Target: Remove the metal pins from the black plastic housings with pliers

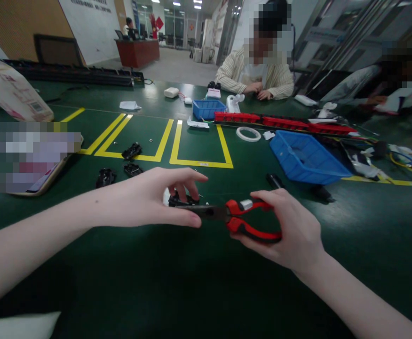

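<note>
We have the red-handled pliers point(233, 217) in front of us over the green table point(178, 292), our right hand point(296, 230) wrapped round their parted handles. At their nose our left hand point(172, 197) curls about a small black part point(174, 201), though its fingers hide too much for us to tell whether it grips anything. Beyond our left wrist lie three more black pieces point(131, 150), and further right a blue bin point(308, 160)
</note>
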Tool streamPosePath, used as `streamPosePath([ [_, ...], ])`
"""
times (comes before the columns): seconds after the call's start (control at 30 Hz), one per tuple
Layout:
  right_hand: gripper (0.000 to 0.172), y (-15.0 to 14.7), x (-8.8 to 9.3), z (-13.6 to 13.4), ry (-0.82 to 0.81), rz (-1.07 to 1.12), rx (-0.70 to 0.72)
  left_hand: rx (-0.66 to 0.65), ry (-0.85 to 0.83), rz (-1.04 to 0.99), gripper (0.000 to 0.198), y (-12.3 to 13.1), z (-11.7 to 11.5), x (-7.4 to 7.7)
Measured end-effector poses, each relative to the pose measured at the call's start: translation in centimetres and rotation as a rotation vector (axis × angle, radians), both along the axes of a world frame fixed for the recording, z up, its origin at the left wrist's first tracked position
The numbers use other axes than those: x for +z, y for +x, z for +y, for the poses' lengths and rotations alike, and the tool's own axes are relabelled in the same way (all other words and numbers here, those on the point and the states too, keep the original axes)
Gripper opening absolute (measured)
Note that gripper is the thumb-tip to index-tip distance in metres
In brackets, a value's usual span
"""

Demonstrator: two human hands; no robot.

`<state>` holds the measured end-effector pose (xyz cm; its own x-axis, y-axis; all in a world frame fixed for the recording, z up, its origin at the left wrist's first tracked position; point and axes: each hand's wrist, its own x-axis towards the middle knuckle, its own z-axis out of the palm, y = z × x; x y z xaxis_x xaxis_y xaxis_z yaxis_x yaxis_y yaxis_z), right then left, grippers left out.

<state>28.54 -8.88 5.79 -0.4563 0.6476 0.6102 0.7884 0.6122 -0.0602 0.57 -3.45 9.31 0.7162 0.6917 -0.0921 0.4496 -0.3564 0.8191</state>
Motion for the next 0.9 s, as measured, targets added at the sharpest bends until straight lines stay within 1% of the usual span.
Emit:
streamPosePath([
  [0.03,0.054,-0.1,0.1,0.0,-0.071,0.115,-0.071,0.074,-0.091,-0.090,0.065,-0.4,-0.5,-0.5],
  [0.07,0.054,-0.4,0.1,0.0,-0.161,0.243,-0.140,0.117,-0.205,-0.181,0.064,-0.4,-1.3,-1.1],
  [0.1,0.053,-0.7,0.0,-0.1,-0.273,0.372,-0.190,0.152,-0.327,-0.246,0.058,-0.1,-2.2,-1.7],
  [0.13,0.052,-1.2,-0.1,-0.3,-0.404,0.494,-0.209,0.157,-0.436,-0.303,0.053,0.6,-3.2,-2.3],
  [0.17,0.050,-1.8,-0.3,-0.6,-0.544,0.598,-0.184,0.164,-0.518,-0.348,0.050,1.5,-4.2,-2.9],
  [0.2,0.046,-2.4,-0.5,-0.9,-0.694,0.672,-0.135,0.146,-0.557,-0.413,0.048,2.6,-5.2,-3.3],
  [0.23,0.042,-3.1,-0.8,-1.3,-0.837,0.741,-0.067,0.092,-0.591,-0.483,0.041,3.7,-6.1,-3.6],
  [0.27,0.038,-3.7,-1.0,-1.7,-0.949,0.812,0.000,0.075,-0.614,-0.564,0.032,4.7,-6.7,-3.9],
  [0.33,0.031,-4.5,-1.3,-2.5,-1.112,0.978,0.128,0.132,-0.661,-0.669,0.023,6.2,-7.5,-4.4],
  [0.37,0.030,-4.8,-1.3,-2.7,-1.201,1.049,0.201,0.159,-0.696,-0.691,0.025,6.6,-7.6,-4.6],
  [0.4,0.031,-5.0,-1.4,-2.9,-1.287,1.101,0.228,0.178,-0.744,-0.710,0.029,6.8,-7.6,-4.9],
  [0.47,0.034,-5.0,-1.3,-3.0,-1.384,1.160,0.225,0.201,-0.850,-0.751,0.037,6.5,-7.6,-5.4],
  [0.53,0.036,-4.8,-1.2,-2.9,-1.409,1.154,0.198,0.201,-0.930,-0.793,0.041,5.9,-7.6,-5.8],
  [0.6,0.036,-4.4,-1.2,-2.7,-1.382,1.086,0.198,0.178,-0.922,-0.764,0.043,5.4,-7.5,-5.8],
  [0.63,0.034,-4.2,-1.3,-2.6,-1.330,1.034,0.198,0.171,-0.877,-0.723,0.042,5.2,-7.4,-5.7],
  [0.67,0.030,-4.0,-1.4,-2.6,-1.242,0.974,0.194,0.171,-0.817,-0.680,0.039,5.0,-7.2,-5.5],
  [0.7,0.027,-3.8,-1.4,-2.5,-1.126,0.899,0.184,0.176,-0.751,-0.645,0.036,4.9,-7.0,-5.3],
  [0.73,0.030,-3.6,-1.5,-2.5,-0.994,0.814,0.170,0.186,-0.690,-0.622,0.032,4.9,-6.8,-5.1],
  [0.77,0.042,-3.5,-1.6,-2.5,-0.880,0.713,0.151,0.195,-0.646,-0.606,0.028,4.9,-6.5,-5.0],
  [0.83,0.071,-3.5,-1.9,-2.4,-0.732,0.521,0.101,0.215,-0.623,-0.571,0.024,5.1,-6.1,-5.1],
  [0.87,0.079,-3.6,-2.0,-2.4,-0.684,0.452,0.072,0.226,-0.636,-0.552,0.025,5.1,-5.9,-5.2],
  [0.9,0.083,-3.7,-2.2,-2.4,-0.640,0.401,0.047,0.240,-0.659,-0.536,0.028,5.2,-5.8,-5.4],
])
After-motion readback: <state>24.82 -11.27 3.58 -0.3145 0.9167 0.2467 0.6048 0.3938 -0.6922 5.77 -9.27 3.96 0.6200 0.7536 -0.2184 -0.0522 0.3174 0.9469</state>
